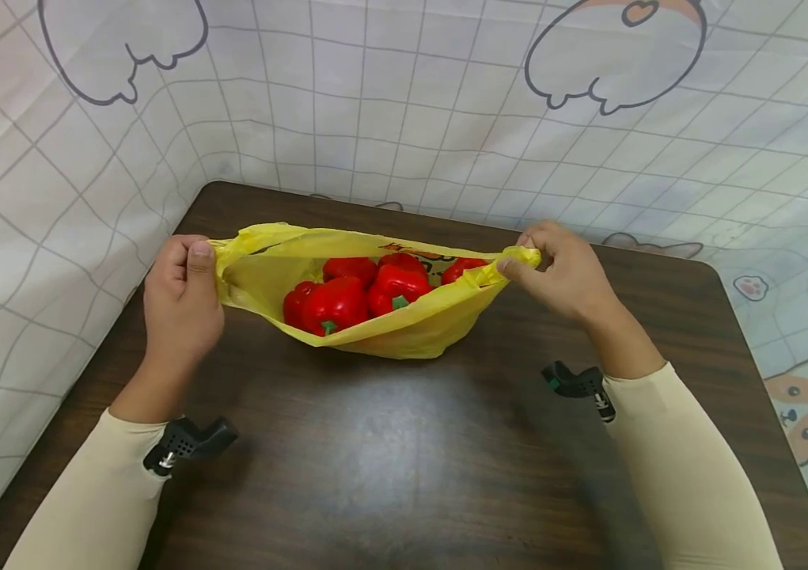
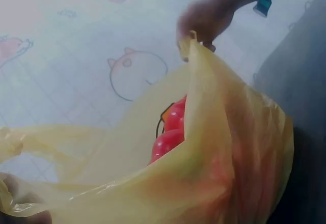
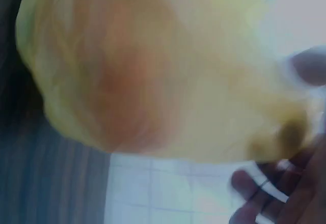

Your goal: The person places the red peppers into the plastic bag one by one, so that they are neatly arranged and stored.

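Both hands hold a yellow plastic bag (image 1: pixel 404 336) by opposite ends, its mouth spread between them. Several red bell peppers (image 1: pixel 338 305) with green stems lie inside. My left hand (image 1: pixel 181 301) grips the bag's left handle, thumb on top. At the right end, my right hand (image 1: pixel 567 269) pinches the bunched handle between thumb and fingers. In the left wrist view, red peppers (image 2: pixel 169 145) show through the bag's opening, and the right hand (image 2: pixel 204 25) appears at its far corner. The right wrist view is blurred; the bag (image 3: pixel 137 71) fills most of it, with reddish shapes showing through.
A dark brown wooden table (image 1: pixel 375 459) with rounded corners lies beneath the bag. White grid-patterned cloth (image 1: pixel 375 103) with cartoon animals hangs behind and at both sides. Black camera mounts (image 1: pixel 190 442) are strapped at both wrists, over cream sleeves.
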Motion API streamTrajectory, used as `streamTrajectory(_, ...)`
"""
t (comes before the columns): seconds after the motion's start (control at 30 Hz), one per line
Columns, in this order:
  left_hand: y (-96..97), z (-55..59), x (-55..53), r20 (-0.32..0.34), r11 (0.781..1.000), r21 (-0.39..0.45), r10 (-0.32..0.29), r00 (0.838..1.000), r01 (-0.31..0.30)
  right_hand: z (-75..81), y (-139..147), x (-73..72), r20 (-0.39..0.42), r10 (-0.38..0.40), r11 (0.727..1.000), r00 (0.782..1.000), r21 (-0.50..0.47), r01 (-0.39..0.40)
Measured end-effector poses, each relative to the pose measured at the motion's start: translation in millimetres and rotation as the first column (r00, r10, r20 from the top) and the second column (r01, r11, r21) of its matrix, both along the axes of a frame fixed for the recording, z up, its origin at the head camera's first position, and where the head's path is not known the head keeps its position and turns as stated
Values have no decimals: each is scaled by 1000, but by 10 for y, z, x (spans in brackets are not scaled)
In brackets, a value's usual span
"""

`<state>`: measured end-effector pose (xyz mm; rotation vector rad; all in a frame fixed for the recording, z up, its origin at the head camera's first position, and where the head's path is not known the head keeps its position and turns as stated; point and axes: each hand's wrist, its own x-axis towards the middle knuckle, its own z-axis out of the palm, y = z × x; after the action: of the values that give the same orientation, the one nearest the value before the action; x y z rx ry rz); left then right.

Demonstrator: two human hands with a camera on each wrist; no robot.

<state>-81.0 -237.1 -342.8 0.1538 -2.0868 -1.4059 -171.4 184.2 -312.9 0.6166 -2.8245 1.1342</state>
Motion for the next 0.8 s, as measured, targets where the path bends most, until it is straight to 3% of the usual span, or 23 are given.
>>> streamTrajectory(0.07,-9,-2,3,0,1000,11,5,1000,-5,6,-16,1,-67,-38,997,997,67,43)
streamTrajectory(0.13,-20,-2,0,-7,999,29,18,1000,-18,-4,-47,-9,-154,-76,995,985,52,85)
streamTrajectory(0.2,-36,1,-11,-26,998,54,30,999,-28,-12,-84,-26,-251,-125,992,960,-42,118)
streamTrajectory(0.3,-52,14,-38,-68,993,115,30,997,-22,-12,-135,-65,-376,-208,969,903,-202,139)
streamTrajectory(0.4,-62,14,-42,-78,990,144,9,997,3,-1,-166,-85,-422,-234,950,876,-290,114)
streamTrajectory(0.5,-79,-13,-12,-60,995,102,-7,998,14,-10,-165,-54,-409,-215,948,887,-304,90)
streamTrajectory(0.6,-107,-57,23,-87,993,80,-76,993,83,-49,-131,17,-374,-200,946,906,-314,79)
streamTrajectory(0.73,-151,-132,42,-195,971,63,-215,957,231,-120,-61,98,-352,-198,937,915,-341,71)
streamTrajectory(0.8,-170,-165,42,-224,967,33,-240,945,254,-162,-19,121,-355,-204,938,912,-338,78)
